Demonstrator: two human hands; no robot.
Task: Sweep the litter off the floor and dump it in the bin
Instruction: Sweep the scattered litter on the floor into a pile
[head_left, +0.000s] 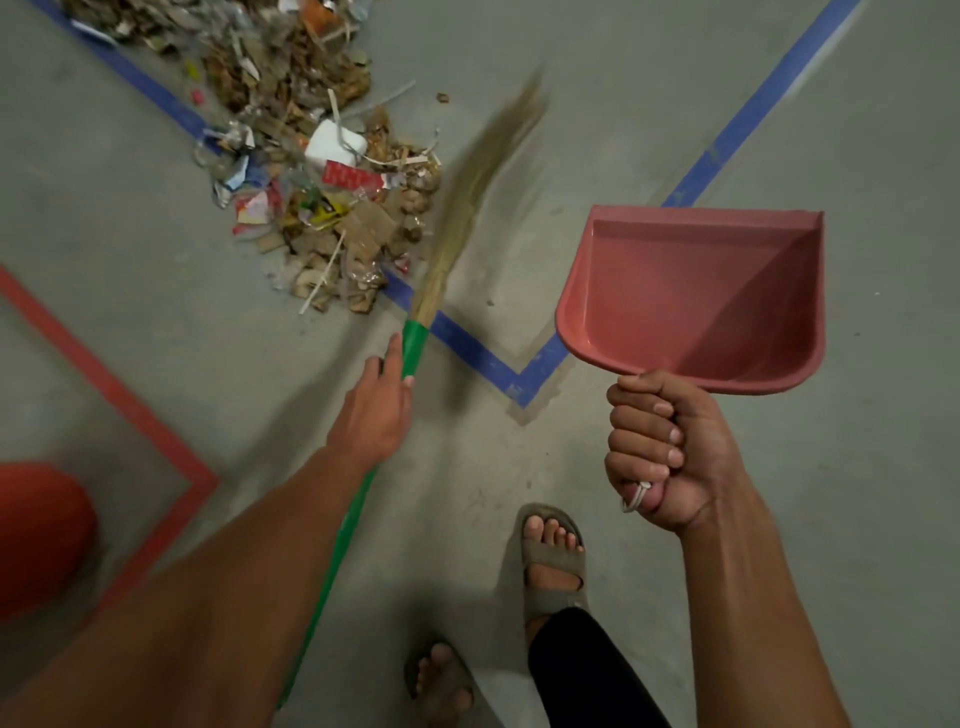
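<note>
A heap of litter (311, 171), made of dry leaves, paper scraps, wrappers and a white box, lies on the grey floor at upper left. My left hand (376, 410) grips the green handle of a grass broom (415, 348). The broom's straw head is blurred and points up to the right of the heap. My right hand (660, 452) grips the handle of an empty pink dustpan (701, 296), held in the air to the right, tray facing me.
Blue tape lines (488, 358) form a V on the floor under the heap and broom. Red tape (130, 410) marks a corner at left, beside a red rounded object (41, 535) at the left edge. My sandalled feet (550, 556) stand at bottom centre.
</note>
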